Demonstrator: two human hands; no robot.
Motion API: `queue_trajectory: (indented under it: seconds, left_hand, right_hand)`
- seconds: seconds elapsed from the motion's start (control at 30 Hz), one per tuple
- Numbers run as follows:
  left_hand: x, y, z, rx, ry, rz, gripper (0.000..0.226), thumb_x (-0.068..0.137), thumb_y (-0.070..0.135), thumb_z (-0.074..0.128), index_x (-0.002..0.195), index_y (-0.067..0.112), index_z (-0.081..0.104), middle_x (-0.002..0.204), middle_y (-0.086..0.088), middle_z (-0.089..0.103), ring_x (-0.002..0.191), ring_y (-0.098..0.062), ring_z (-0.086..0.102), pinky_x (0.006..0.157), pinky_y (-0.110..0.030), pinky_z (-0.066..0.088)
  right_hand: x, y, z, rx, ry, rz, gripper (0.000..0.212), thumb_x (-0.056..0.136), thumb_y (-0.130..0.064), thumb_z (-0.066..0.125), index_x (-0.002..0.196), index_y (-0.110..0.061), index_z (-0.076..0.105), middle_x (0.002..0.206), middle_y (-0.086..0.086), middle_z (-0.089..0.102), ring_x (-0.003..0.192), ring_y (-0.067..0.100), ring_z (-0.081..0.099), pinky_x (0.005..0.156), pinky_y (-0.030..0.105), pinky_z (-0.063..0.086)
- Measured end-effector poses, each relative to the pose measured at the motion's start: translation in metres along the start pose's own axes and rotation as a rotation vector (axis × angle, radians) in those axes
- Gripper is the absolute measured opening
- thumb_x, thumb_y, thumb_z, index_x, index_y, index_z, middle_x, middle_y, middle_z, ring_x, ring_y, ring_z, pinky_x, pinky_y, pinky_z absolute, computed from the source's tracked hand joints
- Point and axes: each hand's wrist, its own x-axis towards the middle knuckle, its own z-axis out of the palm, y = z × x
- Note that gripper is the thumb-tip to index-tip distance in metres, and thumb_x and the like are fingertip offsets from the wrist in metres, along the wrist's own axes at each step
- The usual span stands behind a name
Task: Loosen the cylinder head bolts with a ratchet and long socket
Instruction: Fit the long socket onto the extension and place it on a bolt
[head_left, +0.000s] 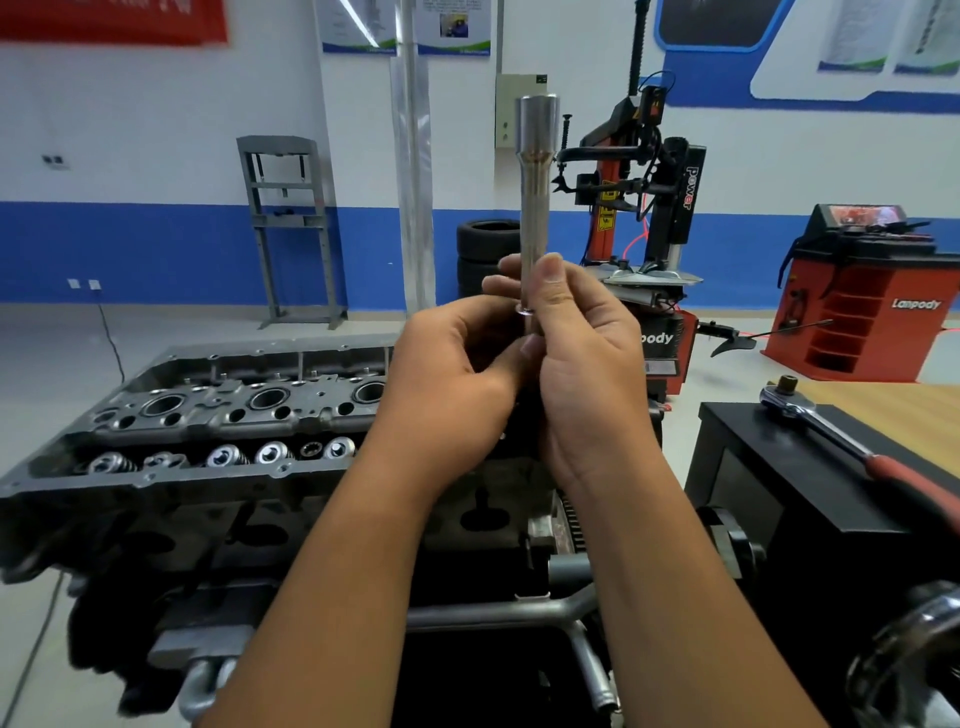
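A long silver socket (536, 171) stands upright in front of me, its wide end at the top. My right hand (582, 358) grips its lower shaft, thumb across the front. My left hand (457, 379) pinches something at the socket's bottom end; a small ring shows there, and what it belongs to is hidden by my fingers. The cylinder head (208, 415) lies below and to the left, with valve springs and round bores showing. A ratchet (852, 447) with a red grip lies untouched on a black box at the right.
The black box (779, 499) stands right of the engine stand. Behind it is a wooden bench top (893, 410). A tyre changer (649, 218), stacked tyres (485, 249), a red wheel balancer (872, 296) and a grey press frame (291, 228) stand along the far wall.
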Motion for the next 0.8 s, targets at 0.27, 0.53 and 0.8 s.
queue_trajectory:
  seconds: [0.27,0.53,0.8]
  left_hand:
    - [-0.0006,0.0020,0.0005,-0.031,-0.043,0.008,0.025,0.101,0.008,0.066,0.113,0.030,0.073,0.104,0.012,0.080,0.101,-0.003,0.075,0.086,-0.020,0.060]
    - [-0.0005,0.0005,0.0014,-0.026,0.019,0.007,0.022,0.097,0.009,0.073,0.109,0.027,0.077,0.101,0.009,0.081,0.099,-0.006,0.076,0.088,-0.028,0.063]
    - [-0.0002,-0.0002,0.0035,0.075,0.121,-0.004,0.019,0.089,0.011,0.082,0.103,0.022,0.077,0.094,0.009,0.080,0.090,-0.004,0.076,0.081,-0.025,0.064]
  right_hand:
    - [-0.0005,0.0008,-0.0006,-0.052,0.011,-0.001,0.030,0.095,-0.045,0.063,0.088,-0.020,0.077,0.092,0.005,0.075,0.097,0.031,0.073,0.092,0.060,0.059]
    - [-0.0017,0.0003,0.0004,-0.026,0.043,-0.006,0.036,0.082,-0.051,0.070,0.085,-0.015,0.072,0.087,0.008,0.071,0.087,0.027,0.069,0.090,0.064,0.057]
    - [-0.0020,-0.0017,-0.0003,-0.025,0.058,-0.012,0.037,0.078,-0.042,0.075,0.094,-0.010,0.067,0.093,0.012,0.071,0.084,0.024,0.070,0.088,0.060,0.060]
